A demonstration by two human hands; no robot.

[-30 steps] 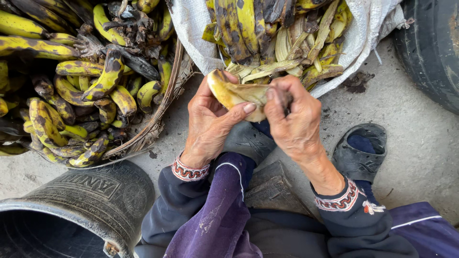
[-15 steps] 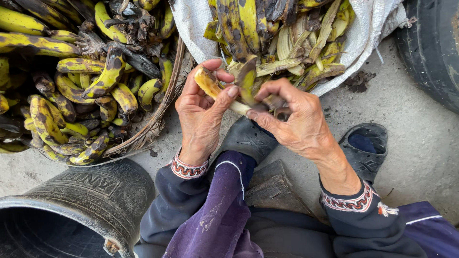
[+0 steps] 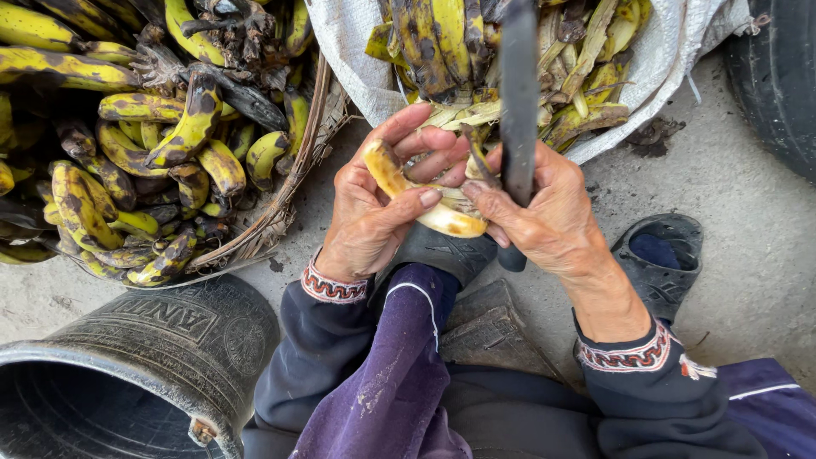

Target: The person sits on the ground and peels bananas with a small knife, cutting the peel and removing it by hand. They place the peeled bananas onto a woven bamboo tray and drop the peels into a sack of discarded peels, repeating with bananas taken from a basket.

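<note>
Yellow, half-peeled banana (image 3: 425, 200) sits pinched between both hands, just off the sack's lip. Her left hand (image 3: 378, 208) curls round it, thumb pressed on top; the right hand (image 3: 544, 212) grips a dark knife (image 3: 518, 93), blade upright. Crowded ground: woven basket (image 3: 289, 187) left, white sack (image 3: 357, 59) ahead, black bucket (image 3: 127, 365) near her knee, bare concrete floor (image 3: 748, 204) right.

Left hand (image 3: 371, 212) cradles peeled banana (image 3: 425, 200); right hand (image 3: 544, 212) grips dark knife (image 3: 518, 93), blade upright. Basket (image 3: 293, 183) of spotted bananas (image 3: 144, 161) at left.
</note>
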